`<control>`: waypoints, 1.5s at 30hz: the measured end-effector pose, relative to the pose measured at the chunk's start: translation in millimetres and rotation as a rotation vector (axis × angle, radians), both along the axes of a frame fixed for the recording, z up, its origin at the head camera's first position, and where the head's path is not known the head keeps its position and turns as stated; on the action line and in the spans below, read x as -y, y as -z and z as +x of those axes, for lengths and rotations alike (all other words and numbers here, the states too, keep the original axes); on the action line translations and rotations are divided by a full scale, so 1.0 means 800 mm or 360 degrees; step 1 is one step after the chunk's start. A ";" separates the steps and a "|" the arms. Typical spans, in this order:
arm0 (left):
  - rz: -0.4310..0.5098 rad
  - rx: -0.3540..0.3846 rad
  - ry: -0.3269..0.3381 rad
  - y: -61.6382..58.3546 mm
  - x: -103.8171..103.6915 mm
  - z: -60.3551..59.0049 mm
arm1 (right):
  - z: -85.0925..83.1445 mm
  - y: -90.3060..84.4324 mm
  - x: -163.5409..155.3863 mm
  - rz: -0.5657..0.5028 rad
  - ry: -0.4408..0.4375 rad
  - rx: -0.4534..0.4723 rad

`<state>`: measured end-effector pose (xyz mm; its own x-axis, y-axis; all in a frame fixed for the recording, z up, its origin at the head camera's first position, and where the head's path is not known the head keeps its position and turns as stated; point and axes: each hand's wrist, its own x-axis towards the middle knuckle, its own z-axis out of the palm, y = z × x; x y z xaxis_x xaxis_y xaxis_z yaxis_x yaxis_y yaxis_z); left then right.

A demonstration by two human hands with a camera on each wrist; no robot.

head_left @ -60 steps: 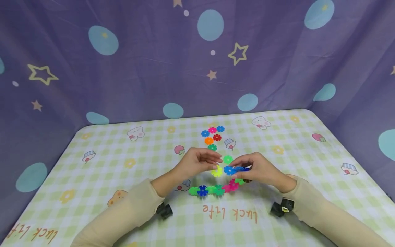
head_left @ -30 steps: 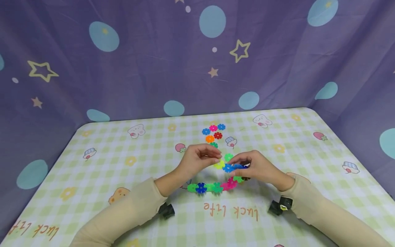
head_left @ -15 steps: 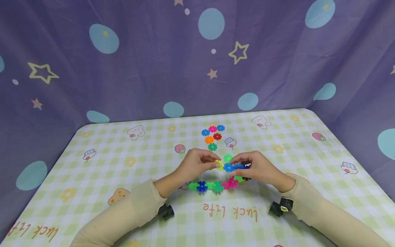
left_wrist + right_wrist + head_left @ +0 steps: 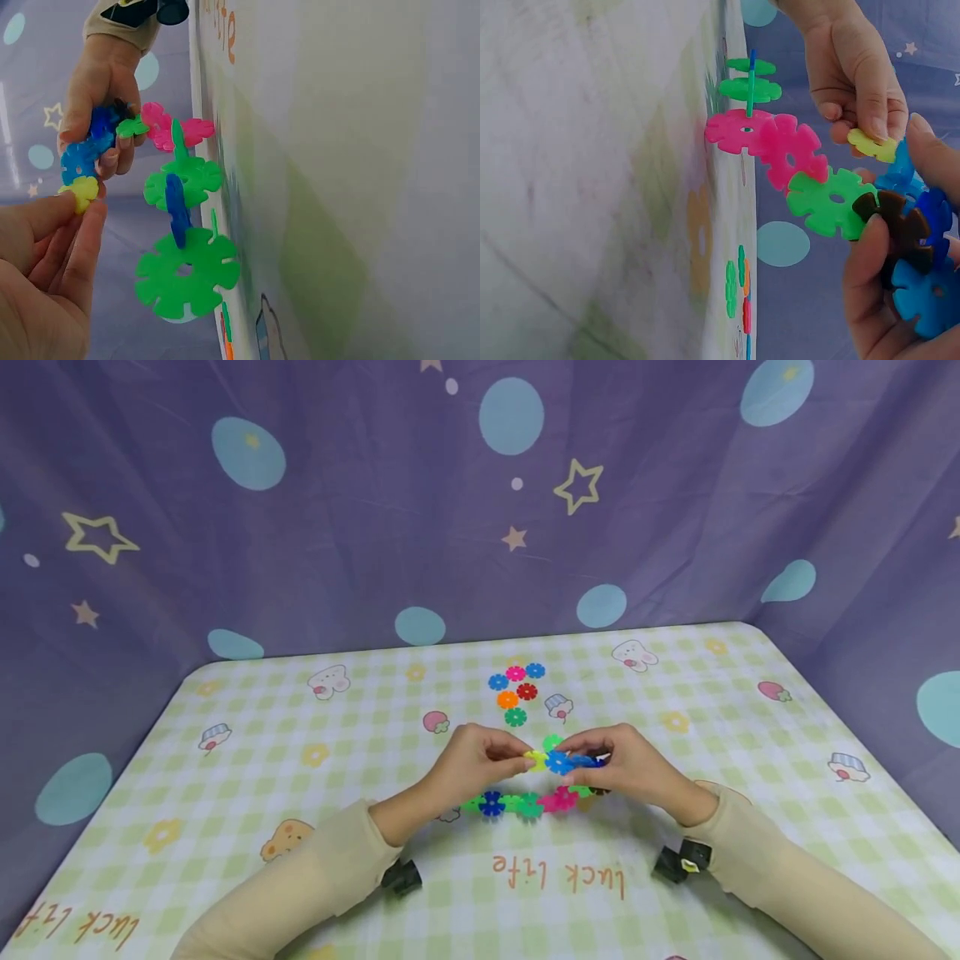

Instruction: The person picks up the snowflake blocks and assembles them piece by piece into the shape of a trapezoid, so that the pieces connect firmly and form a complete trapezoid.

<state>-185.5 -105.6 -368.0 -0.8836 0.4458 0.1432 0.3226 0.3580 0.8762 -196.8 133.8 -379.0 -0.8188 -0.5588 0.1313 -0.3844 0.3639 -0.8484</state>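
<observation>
Just below the middle of the head view, the left hand (image 4: 480,762) pinches a small yellow disc (image 4: 536,761) between thumb and fingertips, its grip clamped on the disc's left edge. The right hand (image 4: 626,768) has its grip clamped on the blue end (image 4: 561,762) of a chain of notched discs (image 4: 525,802). The yellow disc lies directly left of that blue end, touching or all but touching it, face tilted edge-on to it. The chain's long axis runs left to right, sagging from the right hand down to the tabletop (image 4: 675,827) in front of both hands. Farther up the frame lie loose discs (image 4: 516,687), well apart from the hands, with open room on both sides.
</observation>
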 end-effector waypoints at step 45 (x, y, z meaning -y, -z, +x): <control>0.0084 -0.0106 0.0037 -0.001 -0.010 0.003 | -0.002 -0.007 -0.002 0.0040 -0.0261 -0.0036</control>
<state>-183.1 -97.7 -367.2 -0.8609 0.4563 0.2251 0.3885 0.3039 0.8699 -198.7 135.3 -373.4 -0.7133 -0.6881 0.1329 -0.4594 0.3159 -0.8302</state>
